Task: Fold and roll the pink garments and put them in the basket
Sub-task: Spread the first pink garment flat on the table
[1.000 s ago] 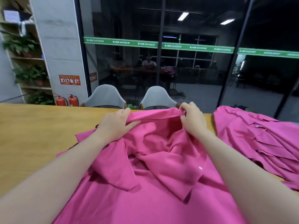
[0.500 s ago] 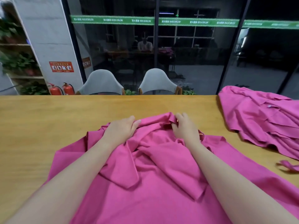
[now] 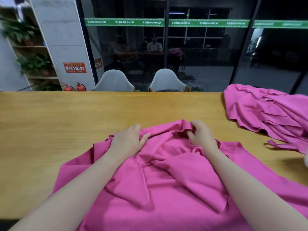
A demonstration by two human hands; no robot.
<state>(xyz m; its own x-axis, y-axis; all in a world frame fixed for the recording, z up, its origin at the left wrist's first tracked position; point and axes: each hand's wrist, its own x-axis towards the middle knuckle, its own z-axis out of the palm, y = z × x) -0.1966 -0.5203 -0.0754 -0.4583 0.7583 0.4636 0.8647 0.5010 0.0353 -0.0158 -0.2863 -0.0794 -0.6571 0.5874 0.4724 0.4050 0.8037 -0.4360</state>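
Two hands on one crumpled pink garment (image 3: 166, 189), spread over the near middle of the wooden tabletop (image 3: 50, 122). Left hand (image 3: 128, 140): palm down on the cloth's far left part, fingers curled over a fold and gripping it. Right hand (image 3: 201, 134): fingers bent, pinching the bunched far edge. One pile of pink garments (image 3: 270, 114) at the tabletop's far right, well apart. Two pale chairs (image 3: 115, 81) beyond the far edge.
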